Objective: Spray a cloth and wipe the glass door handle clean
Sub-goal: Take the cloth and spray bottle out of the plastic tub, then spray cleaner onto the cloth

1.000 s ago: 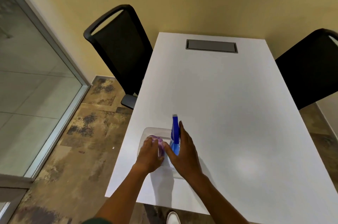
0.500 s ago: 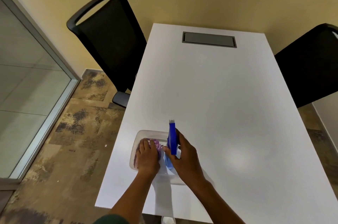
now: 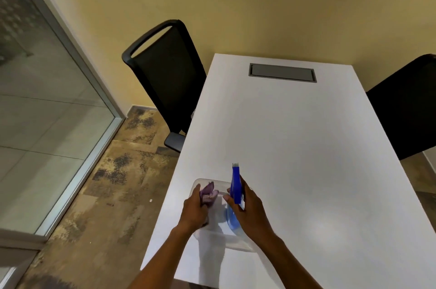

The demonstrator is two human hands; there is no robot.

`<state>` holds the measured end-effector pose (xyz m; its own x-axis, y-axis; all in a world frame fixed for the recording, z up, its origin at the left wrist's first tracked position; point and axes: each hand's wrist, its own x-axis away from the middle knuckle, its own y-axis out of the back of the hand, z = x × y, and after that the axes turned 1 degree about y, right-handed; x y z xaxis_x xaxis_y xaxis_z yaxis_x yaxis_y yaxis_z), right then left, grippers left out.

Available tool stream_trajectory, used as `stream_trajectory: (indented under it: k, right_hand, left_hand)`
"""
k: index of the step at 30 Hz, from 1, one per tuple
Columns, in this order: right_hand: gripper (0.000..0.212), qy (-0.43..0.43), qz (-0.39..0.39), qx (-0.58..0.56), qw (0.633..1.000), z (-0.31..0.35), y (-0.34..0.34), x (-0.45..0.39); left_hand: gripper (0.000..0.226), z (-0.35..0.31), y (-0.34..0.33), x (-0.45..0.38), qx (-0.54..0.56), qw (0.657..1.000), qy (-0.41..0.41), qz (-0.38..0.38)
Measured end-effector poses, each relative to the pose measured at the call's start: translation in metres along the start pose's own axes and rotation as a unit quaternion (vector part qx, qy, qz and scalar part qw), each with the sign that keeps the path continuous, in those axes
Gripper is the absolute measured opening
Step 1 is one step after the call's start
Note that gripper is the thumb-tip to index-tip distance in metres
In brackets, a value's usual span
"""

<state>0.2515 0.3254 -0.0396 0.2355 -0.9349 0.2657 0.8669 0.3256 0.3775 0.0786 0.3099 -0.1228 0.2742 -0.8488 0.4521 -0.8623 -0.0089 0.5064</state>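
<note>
Cloth (image 3: 208, 194) in left hand (image 3: 194, 209)

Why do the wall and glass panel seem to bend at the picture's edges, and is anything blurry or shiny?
Head view: the wide-angle lens bows straight lines, so the glass panel frame leans and curves; the white table carries a soft sheen of overhead light near its right front; both arms cast faint shadows on it; the left hand, purple cloth and spray bottle look slightly smeared by motion.
</note>
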Motion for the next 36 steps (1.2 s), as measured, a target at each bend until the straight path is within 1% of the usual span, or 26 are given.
stream_trajectory:
  k: [2,3,5,8,10,11,13,16,17,22,26,28,29,30,31,34,36]
  right_hand:
    - [0.029,0.002,0.009,-0.014,1.000,0.004,0.004,0.000]
    - [0.031,0.011,0.014,-0.008,1.000,0.003,0.004,-0.002]
    - [0.042,0.015,0.024,-0.007,1.000,0.003,0.006,-0.005]
    - [0.056,0.041,0.054,-0.019,0.998,0.017,0.012,-0.005]
    - [0.068,0.067,0.056,-0.029,0.996,0.036,0.019,-0.002]
    - [0.068,0.080,0.051,-0.040,0.995,0.046,0.022,0.001]
    - [0.062,0.108,0.045,-0.066,0.991,0.066,0.027,0.009]
    - [0.088,0.142,0.053,-0.069,0.986,0.089,0.034,0.023]
    - [0.088,0.149,0.060,-0.062,0.985,0.095,0.034,0.029]
    - [0.077,0.175,0.084,0.001,0.981,0.103,0.025,0.060]
    - [0.059,0.177,0.081,0.022,0.981,0.099,0.007,0.087]
    - [0.047,0.170,0.061,0.035,0.983,0.098,0.001,0.097]
    - [0.043,0.169,0.051,0.040,0.983,0.098,0.000,0.101]
    - [0.044,0.170,0.042,0.045,0.983,0.099,-0.001,0.104]
    - [0.049,0.171,0.035,0.047,0.984,0.099,-0.002,0.107]
    - [0.073,0.172,0.021,0.047,0.984,0.099,-0.005,0.113]
    - [0.080,0.174,0.009,0.050,0.983,0.098,-0.007,0.114]
  left_hand:
    - [0.054,-0.002,0.017,0.015,0.088,0.996,-0.003,-0.008]
    - [0.051,-0.002,0.025,0.023,0.143,0.990,-0.003,-0.016]
    - [0.049,-0.002,0.040,0.036,0.260,0.965,0.010,-0.030]
    - [0.031,-0.001,0.063,0.054,0.432,0.900,0.040,-0.042]
    - [0.030,-0.004,0.077,0.066,0.508,0.859,0.050,-0.033]
    - [0.031,-0.006,0.084,0.071,0.537,0.842,0.050,-0.026]
    - [0.035,-0.012,0.096,0.083,0.580,0.814,0.042,-0.013]
    - [0.039,-0.023,0.110,0.097,0.633,0.773,0.034,0.006]
    - [0.040,-0.027,0.114,0.101,0.643,0.765,0.029,0.013]
    - [0.051,-0.045,0.131,0.116,0.685,0.726,-0.005,0.055]
    - [0.042,-0.052,0.135,0.124,0.718,0.690,-0.020,0.086]
    - [0.041,-0.056,0.136,0.129,0.726,0.681,-0.015,0.092]
    - [0.042,-0.057,0.136,0.130,0.724,0.683,-0.013,0.092]
    - [0.043,-0.060,0.136,0.133,0.722,0.686,-0.012,0.090]
    - [0.043,-0.061,0.136,0.135,0.718,0.691,-0.011,0.088]
    - [0.043,-0.067,0.133,0.139,0.699,0.712,-0.015,0.074]
    - [0.045,-0.067,0.129,0.140,0.687,0.723,-0.014,0.067]
